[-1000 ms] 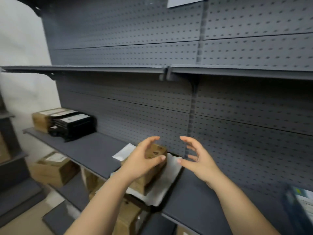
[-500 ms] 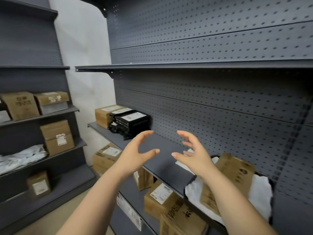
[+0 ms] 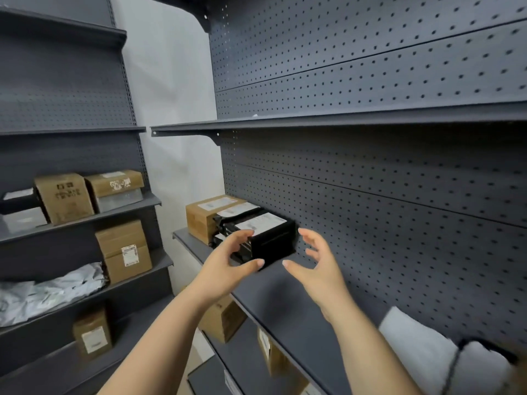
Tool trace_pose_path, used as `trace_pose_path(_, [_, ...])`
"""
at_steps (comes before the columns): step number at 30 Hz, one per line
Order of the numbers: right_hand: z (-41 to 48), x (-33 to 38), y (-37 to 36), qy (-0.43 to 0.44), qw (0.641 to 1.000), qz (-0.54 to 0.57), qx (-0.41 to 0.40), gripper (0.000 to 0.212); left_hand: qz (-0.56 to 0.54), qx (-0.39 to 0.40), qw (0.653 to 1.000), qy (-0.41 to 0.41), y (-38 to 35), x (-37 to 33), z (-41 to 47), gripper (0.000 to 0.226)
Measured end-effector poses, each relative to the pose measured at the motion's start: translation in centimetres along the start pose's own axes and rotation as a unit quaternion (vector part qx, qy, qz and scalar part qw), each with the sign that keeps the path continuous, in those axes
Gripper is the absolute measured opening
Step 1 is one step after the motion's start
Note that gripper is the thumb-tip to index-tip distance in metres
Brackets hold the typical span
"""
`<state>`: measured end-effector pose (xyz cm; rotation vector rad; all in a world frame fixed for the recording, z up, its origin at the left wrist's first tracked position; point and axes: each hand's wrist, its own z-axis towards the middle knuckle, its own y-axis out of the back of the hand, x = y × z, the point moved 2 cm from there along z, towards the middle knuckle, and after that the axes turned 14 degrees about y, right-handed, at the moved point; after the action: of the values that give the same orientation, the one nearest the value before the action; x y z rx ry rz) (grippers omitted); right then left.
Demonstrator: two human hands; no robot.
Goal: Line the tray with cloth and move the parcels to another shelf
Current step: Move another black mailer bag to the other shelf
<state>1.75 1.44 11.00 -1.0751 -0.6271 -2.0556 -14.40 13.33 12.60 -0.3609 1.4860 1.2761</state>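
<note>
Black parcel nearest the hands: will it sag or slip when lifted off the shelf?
Probably stiff: the black parcel keeps crisp box edges. Its wrap looks smooth, so it may slip between the left hand and right hand. Neighbouring parcels sit close beside it and might shift too.

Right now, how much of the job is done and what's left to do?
Done: the white cloth already lies in the tray at the lower right. In hand: the left hand and right hand, both open, reach either side of the black parcel without gripping it yet. Left: that parcel, its black neighbours and the brown box all sit on the shelf, waiting to be moved.
</note>
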Motion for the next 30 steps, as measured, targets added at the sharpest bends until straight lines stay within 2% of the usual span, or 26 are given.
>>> trace_pose_path(6, [5.7,-4.1,-2.5,-0.017,1.000,-0.003,0.000,0.060,0.003,-0.005,1.000,0.002,1.4,2.8,7.6,0.060])
trace_pose_path(13, [10.0,-8.4,-4.4,-0.045,0.998,-0.033,-0.015,0.061,0.000,0.025,1.000,0.000,1.5,5.9,16.3,0.060])
trace_pose_path(20, [14.1,-12.2,-7.2,-0.064,0.993,-0.089,-0.050,0.065,0.017,0.080,0.996,-0.032,1.9,8.5,26.0,0.062])
trace_pose_path(26, [17.3,-14.2,-10.3,-0.083,0.984,-0.124,-0.099,0.065,0.011,0.151,0.986,-0.071,1.2,10.0,31.9,0.057])
trace_pose_path(30, [18.5,-14.9,-11.6,-0.085,0.981,-0.143,-0.104,0.069,0.028,0.184,0.978,-0.095,0.8,11.0,34.5,0.057])
